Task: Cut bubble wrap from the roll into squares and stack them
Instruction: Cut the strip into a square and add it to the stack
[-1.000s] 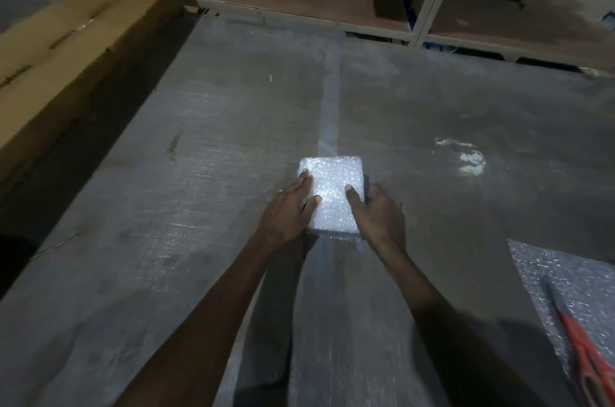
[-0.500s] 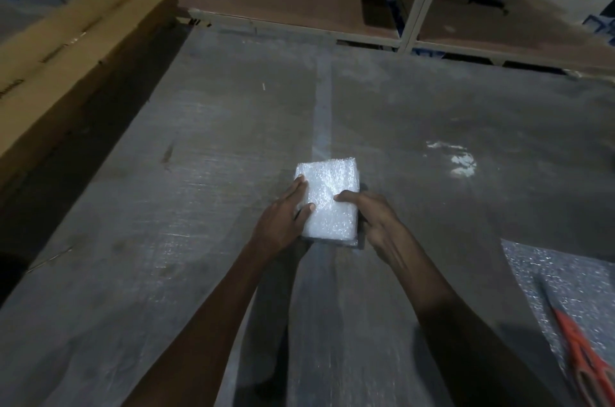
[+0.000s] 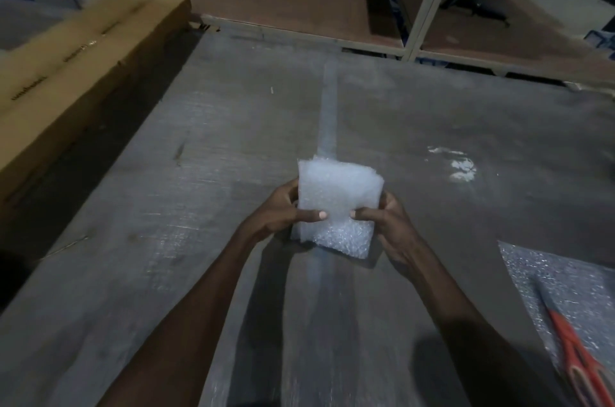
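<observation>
Grey worktop now lies beneath the bubble wrap stack, lifted and tilted upright, pinched between left hand and right hand, likely for squaring its edges.

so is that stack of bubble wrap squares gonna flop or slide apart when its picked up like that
Probably light: the stack of bubble wrap squares is held up by the left hand and right hand with thumbs pinching its face. Likely floppy, since its lower part bends away. The edges look uneven, so layers may slip.
</observation>
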Available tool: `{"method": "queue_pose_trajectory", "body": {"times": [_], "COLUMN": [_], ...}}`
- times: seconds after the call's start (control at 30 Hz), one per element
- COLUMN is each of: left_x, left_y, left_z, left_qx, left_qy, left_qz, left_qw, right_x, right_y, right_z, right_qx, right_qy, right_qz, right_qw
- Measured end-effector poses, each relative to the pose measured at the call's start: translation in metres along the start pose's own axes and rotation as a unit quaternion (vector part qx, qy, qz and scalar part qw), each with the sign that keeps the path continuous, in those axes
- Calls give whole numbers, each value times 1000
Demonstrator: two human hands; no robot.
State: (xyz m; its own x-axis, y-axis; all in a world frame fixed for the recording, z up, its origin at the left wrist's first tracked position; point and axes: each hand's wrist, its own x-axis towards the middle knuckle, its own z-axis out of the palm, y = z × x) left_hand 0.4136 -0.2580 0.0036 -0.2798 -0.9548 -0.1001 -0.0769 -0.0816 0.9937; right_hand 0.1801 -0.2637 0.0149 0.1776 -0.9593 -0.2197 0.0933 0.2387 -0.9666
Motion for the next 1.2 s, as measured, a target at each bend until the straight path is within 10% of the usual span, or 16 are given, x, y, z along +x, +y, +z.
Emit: {"method": "queue_pose_trajectory", "body": {"times": [0.37, 0.6, 0.8, 1.2], "left_x": [-12, -16, -17, -22], "left_y": [-5, 1, 1, 13], "left_z": [30, 37, 62, 80], "left_qx": [32, -131, -360, -420], "left_qy": [52, 153, 238, 208], "left_qz": [19, -46, -97, -116], "left_qw": [998, 978, 897, 875], "right_x": [-14, -6, -15, -8], "right_y": [11, -9, -4, -4], "right_z": [-10, -7, 8, 38], "right_qx": [-55, -30, 82, 202], "right_qy": [-10, -34, -31, 78], "right_qz": [-43, -12, 42, 34], "right_qw": [998, 999, 995, 976]}}
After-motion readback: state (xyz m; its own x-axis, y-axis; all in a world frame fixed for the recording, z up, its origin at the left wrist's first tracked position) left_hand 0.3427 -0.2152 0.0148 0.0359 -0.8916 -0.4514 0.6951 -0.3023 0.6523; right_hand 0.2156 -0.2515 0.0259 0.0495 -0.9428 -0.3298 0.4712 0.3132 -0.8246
